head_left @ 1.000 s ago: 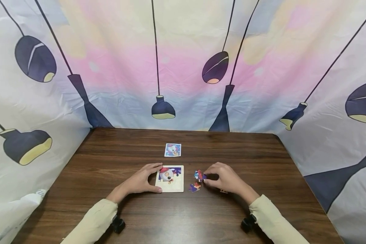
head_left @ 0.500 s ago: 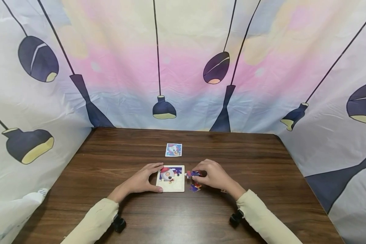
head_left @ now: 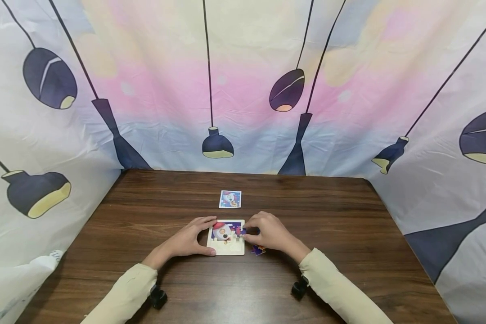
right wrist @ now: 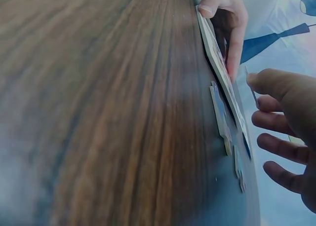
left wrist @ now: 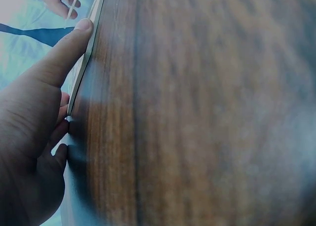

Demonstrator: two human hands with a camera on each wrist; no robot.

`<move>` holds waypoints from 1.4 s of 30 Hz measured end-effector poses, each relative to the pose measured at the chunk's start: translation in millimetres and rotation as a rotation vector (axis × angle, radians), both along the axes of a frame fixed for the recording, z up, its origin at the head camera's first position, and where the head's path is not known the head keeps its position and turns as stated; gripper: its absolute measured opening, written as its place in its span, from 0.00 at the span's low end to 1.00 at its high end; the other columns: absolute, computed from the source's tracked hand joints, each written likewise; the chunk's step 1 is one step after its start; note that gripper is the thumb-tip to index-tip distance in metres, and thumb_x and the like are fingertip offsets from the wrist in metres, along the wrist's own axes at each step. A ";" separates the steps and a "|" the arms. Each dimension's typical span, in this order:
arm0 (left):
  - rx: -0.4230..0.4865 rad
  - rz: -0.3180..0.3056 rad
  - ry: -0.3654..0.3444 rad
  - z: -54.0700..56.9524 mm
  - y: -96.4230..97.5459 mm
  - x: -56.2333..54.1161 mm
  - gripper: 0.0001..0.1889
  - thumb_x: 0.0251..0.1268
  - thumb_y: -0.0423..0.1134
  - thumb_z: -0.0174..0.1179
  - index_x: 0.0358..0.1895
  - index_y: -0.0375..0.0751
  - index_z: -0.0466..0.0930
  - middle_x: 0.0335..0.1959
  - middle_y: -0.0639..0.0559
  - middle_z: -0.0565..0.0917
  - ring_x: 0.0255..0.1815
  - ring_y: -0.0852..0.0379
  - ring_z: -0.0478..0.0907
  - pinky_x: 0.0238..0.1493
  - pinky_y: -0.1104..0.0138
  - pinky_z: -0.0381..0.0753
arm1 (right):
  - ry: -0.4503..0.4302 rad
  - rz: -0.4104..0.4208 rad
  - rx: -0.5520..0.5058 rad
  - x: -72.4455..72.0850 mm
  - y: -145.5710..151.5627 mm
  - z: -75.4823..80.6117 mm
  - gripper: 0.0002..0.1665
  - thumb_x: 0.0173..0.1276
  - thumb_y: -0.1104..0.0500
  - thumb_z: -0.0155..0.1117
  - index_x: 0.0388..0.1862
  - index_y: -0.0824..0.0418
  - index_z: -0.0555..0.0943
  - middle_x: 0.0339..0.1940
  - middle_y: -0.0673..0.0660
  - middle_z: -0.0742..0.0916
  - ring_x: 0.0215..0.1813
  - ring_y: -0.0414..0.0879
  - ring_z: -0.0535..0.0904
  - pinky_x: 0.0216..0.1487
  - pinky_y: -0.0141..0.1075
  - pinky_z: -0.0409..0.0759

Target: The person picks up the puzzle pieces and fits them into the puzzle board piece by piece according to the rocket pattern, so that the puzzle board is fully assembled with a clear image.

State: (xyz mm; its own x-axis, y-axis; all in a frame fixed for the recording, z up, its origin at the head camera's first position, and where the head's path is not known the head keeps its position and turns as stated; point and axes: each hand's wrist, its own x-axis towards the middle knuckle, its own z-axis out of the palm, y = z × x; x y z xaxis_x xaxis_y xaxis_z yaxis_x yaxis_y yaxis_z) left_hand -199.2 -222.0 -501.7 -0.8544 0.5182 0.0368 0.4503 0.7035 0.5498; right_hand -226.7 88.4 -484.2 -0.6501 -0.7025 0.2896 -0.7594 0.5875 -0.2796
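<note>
A square jigsaw board (head_left: 228, 249) with a pale frame lies on the table, its upper part filled with a white cartoon character, its lower part bare. My left hand (head_left: 188, 238) holds it at the left side, thumb near the lower corner and fingers at the upper one. Over the board's right edge, my right hand (head_left: 270, 231) pinches a purple and red puzzle piece (head_left: 239, 231) between thumb and fingers. The right wrist view shows that thin piece (right wrist: 252, 90) edge-on, raised above the board. A loose purple and orange puzzle piece (head_left: 258, 250) lies just right of the board, partly below the right hand.
Behind the board lies a small picture card (head_left: 230, 199) with a similar character. The brown wooden table (head_left: 166, 193) ends at a fabric backdrop (head_left: 166, 90) printed with hanging lamps. In the right wrist view, another flat piece (right wrist: 239, 170) lies beyond the nearer one.
My right hand has moved left with the pinched puzzle piece, from the loose pieces to the board's right edge. My left hand stays on the board.
</note>
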 end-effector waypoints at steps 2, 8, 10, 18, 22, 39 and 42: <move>0.004 0.000 0.001 0.5 -0.4 0.0 0.54 0.50 0.69 0.73 0.77 0.42 0.66 0.79 0.47 0.64 0.79 0.41 0.58 0.73 0.41 0.63 | -0.001 0.003 0.006 -0.5 -3.2 -0.1 0.17 0.68 0.44 0.72 0.48 0.51 0.91 0.44 0.47 0.90 0.49 0.43 0.83 0.52 0.41 0.83; 0.006 -0.001 -0.008 2.4 -0.3 0.3 0.54 0.51 0.69 0.73 0.78 0.43 0.66 0.79 0.47 0.64 0.80 0.41 0.57 0.72 0.41 0.63 | -0.014 -0.010 0.047 -1.0 -11.8 -1.1 0.18 0.67 0.44 0.72 0.50 0.52 0.91 0.45 0.48 0.90 0.49 0.45 0.83 0.52 0.41 0.83; 0.004 -0.003 -0.008 2.6 0.0 0.3 0.54 0.51 0.68 0.73 0.78 0.43 0.66 0.79 0.47 0.64 0.80 0.41 0.57 0.73 0.41 0.63 | -0.022 -0.014 0.062 -1.0 -13.8 -2.4 0.18 0.67 0.43 0.72 0.49 0.52 0.91 0.45 0.48 0.90 0.50 0.45 0.83 0.52 0.41 0.83; 0.007 -0.004 -0.007 2.3 0.3 0.3 0.54 0.51 0.68 0.73 0.78 0.42 0.66 0.79 0.46 0.64 0.80 0.41 0.57 0.73 0.41 0.63 | -0.032 -0.027 0.087 -1.4 -16.4 -7.2 0.18 0.67 0.44 0.73 0.49 0.52 0.91 0.46 0.49 0.90 0.50 0.45 0.83 0.51 0.41 0.83; 0.004 -0.003 -0.004 1.5 0.3 0.1 0.54 0.51 0.69 0.73 0.78 0.43 0.66 0.79 0.47 0.64 0.80 0.41 0.57 0.73 0.41 0.63 | -0.039 -0.026 0.092 -0.8 -16.5 -6.3 0.18 0.67 0.44 0.73 0.49 0.53 0.91 0.47 0.50 0.89 0.51 0.45 0.83 0.52 0.41 0.83; 0.001 0.007 -0.012 1.3 1.1 0.8 0.54 0.51 0.69 0.72 0.78 0.43 0.66 0.79 0.48 0.64 0.80 0.42 0.57 0.73 0.41 0.63 | -0.038 -0.026 0.076 0.1 -18.3 -8.5 0.16 0.66 0.45 0.74 0.46 0.53 0.92 0.50 0.51 0.89 0.53 0.47 0.83 0.53 0.42 0.83; 0.000 0.004 -0.009 1.1 1.2 0.4 0.54 0.51 0.70 0.72 0.78 0.43 0.66 0.79 0.47 0.64 0.80 0.41 0.57 0.73 0.41 0.63 | -0.030 -0.025 0.074 0.1 -19.3 -8.5 0.16 0.66 0.45 0.74 0.46 0.53 0.92 0.50 0.51 0.89 0.52 0.47 0.83 0.53 0.42 0.83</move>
